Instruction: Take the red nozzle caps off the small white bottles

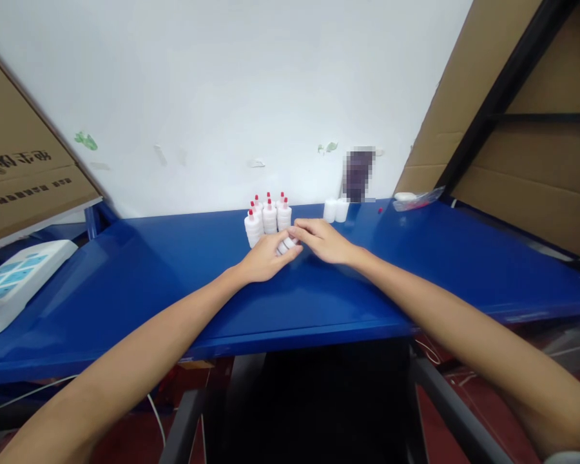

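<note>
Currently, both of the person's hands meet at the middle of the blue table (125, 270), just in front of the cluster of capped bottles (269, 216), which serves as the reference point for all positions below. This cluster consists of white bottles with red tips, standing upright and touching one another near the table's rear edge, against the white wall (222, 84); the exact count cannot be read. The left hand (265, 259) lies directly in front of the cluster, fingers curled and clenched around a small white bottle (288, 245), which lies tilted on its side just in front of the cluster's right edge, between the 2 hands. The right hand (325, 241) lies to the right of the cluster, palm down, with its fingertips on the far end of the same bottle; it cannot be determined whether these fingers pinch the bottle or only rest on it. To the right of the cluster, near the wall, stand 2 uncapped white bottles (336, 210), side by side and touching. Further right of the cluster lies a loose red cap (379, 211), and beyond it a clear plastic bag (418, 200). Well apart to the left of the cluster, a white device with blue keys (17, 277) lies at the table edge, below a cardboard box (19, 174).
</note>
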{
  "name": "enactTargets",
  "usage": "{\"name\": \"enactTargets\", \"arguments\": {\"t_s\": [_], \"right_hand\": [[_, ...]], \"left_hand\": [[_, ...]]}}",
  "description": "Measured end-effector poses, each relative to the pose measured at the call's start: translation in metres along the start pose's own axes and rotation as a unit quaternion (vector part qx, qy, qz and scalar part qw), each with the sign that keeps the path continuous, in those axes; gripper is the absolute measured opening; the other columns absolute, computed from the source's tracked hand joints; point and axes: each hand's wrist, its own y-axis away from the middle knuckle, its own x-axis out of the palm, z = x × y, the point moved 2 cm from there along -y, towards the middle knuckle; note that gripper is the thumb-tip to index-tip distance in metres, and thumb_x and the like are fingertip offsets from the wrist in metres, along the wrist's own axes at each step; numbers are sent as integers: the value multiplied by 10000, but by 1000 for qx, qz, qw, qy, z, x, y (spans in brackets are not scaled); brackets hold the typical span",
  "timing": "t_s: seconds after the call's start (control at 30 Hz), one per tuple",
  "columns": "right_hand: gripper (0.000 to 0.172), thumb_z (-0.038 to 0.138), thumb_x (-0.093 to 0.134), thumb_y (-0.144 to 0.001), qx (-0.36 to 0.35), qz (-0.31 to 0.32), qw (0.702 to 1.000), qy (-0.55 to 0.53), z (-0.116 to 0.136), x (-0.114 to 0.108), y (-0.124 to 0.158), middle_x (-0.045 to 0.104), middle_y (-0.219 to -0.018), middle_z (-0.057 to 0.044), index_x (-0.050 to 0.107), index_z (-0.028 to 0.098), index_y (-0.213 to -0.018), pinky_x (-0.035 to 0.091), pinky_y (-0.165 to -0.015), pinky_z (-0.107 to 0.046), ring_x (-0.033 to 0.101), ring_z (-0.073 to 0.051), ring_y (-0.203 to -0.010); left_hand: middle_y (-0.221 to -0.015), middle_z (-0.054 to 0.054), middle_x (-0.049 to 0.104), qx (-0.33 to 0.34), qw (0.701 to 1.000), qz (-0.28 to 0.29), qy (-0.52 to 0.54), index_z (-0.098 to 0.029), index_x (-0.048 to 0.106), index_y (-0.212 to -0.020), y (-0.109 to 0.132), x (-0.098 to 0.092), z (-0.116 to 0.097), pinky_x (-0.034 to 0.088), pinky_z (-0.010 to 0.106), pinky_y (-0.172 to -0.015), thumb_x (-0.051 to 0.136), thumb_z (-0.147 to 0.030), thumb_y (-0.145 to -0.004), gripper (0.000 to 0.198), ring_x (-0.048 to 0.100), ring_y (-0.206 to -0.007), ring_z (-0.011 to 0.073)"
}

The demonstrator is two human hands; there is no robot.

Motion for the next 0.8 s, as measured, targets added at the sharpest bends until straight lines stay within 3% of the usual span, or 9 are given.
{"name": "enactTargets", "arguments": {"t_s": [0.2,0.3,0.43,0.57,0.7,0.8], "right_hand": [[491,581,444,-995,12,58,998,4,0,-8,1,394,-652,43,402,218,-667,288,-628,-287,377,-125,-643],[486,593,409,-1003,16,80,997,-19,3,-9,1,441,-684,32,437,217,-696,332,-658,-289,417,-133,-676],[498,622,372,-1005,16,95,994,-52,6,-7,0,493,-718,15,481,215,-739,369,-668,-292,443,-142,-700],[516,673,395,-984,46,106,987,-109,-1,-6,-1,395,-653,41,445,231,-724,333,-584,-281,353,-127,-616],[539,689,366,-990,94,59,977,-184,-19,-20,-3,204,-616,73,274,264,-672,262,-524,-289,206,-119,-551],[500,603,402,-1005,78,-13,989,-123,-31,-41,-3,231,-636,61,289,256,-663,270,-563,-299,239,-127,-571]], "left_hand": [[-759,20,675,-6,999,28,31,-139,638,-1190,-1,0,-7,533,319,-762,522,-506,-992,433,638,-749,190],[-729,21,667,-5,999,30,39,-145,643,-1138,-1,-1,-8,538,312,-762,496,-502,-1005,409,641,-756,189],[-828,41,703,18,999,26,22,-146,638,-1097,-2,0,-8,537,303,-780,472,-480,-1013,382,647,-795,185],[-969,52,717,45,998,21,-37,-157,621,-1157,-2,-2,-6,517,317,-821,466,-432,-1009,349,647,-852,191],[-918,33,694,54,992,39,-103,-173,616,-1118,1,-6,-7,479,307,-758,492,-413,-991,298,620,-771,173],[-921,28,702,42,993,40,-104,-183,610,-1101,2,-7,-8,475,310,-758,496,-431,-991,294,632,-764,172]]}}
